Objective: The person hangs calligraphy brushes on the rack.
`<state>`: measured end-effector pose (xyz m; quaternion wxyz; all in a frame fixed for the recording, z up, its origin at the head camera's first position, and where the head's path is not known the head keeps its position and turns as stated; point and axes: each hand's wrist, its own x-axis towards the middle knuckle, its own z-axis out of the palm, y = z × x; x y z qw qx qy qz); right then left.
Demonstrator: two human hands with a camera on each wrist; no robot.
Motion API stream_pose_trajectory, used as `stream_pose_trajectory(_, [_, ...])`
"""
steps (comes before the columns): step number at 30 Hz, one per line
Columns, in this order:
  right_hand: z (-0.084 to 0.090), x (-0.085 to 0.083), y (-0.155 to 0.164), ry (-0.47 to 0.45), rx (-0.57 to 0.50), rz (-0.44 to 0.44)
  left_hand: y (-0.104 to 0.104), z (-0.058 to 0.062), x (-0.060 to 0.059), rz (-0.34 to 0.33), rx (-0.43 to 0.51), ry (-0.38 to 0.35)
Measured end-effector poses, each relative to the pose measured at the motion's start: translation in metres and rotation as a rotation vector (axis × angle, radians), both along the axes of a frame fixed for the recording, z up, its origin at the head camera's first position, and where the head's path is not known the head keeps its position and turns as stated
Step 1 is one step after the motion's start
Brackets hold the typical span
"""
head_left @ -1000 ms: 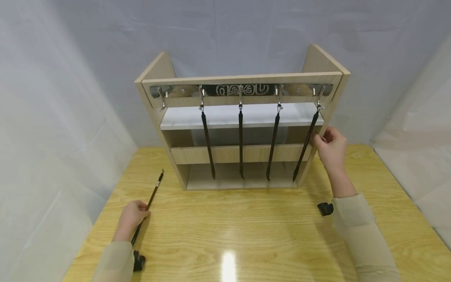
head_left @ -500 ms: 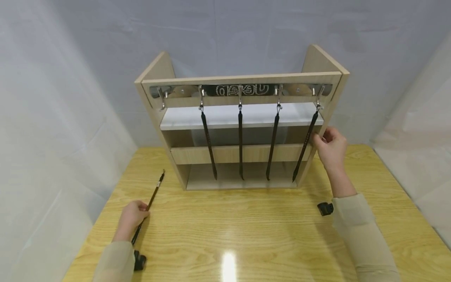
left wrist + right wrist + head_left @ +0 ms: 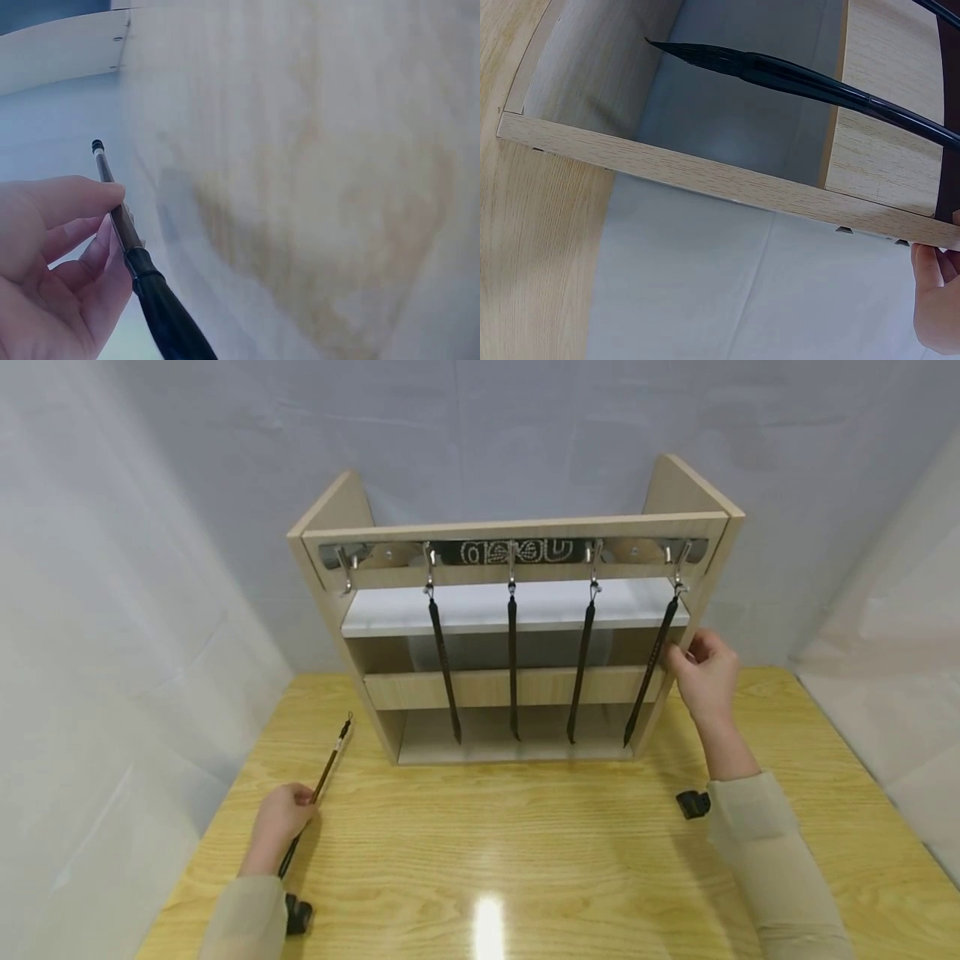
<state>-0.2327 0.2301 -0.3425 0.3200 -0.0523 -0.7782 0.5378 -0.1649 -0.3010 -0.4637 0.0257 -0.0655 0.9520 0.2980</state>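
Risk: left hand (image 3: 281,818) pinches loose brush (image 3: 318,793) low on table (image 3: 525,852); slack grip drops it. Right hand (image 3: 705,677) pinches hung brush (image 3: 651,670); tug could unhook it.

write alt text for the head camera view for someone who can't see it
A person's right hand holds the rightmost of four dark brushes hanging from hooks on a wooden rack. The left hand grips a fifth brush low over the yellow wooden table; the leftmost hook is bare.
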Motion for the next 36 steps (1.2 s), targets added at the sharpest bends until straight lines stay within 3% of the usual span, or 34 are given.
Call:
stream_pose_trajectory(7, [0.001, 0.001, -0.001, 0.016, 0.015, -0.01, 0.006, 0.011, 0.001, 0.03, -0.022, 0.019])
stream_pose_trajectory(17, [0.0, 0.0, 0.001, -0.01, 0.027, -0.016, 0.015, 0.021, 0.006, 0.062, 0.032, 0.053])
stream_pose_trajectory(30, [-0.002, -0.001, 0.002, 0.007, 0.019, -0.009, 0.023, 0.019, 0.004, 0.144, 0.091, 0.264])
stream_pose_trajectory(36, [-0.002, -0.001, 0.001, 0.017, 0.015, -0.006, 0.029, 0.02, 0.003, 0.203, 0.14, 0.328])
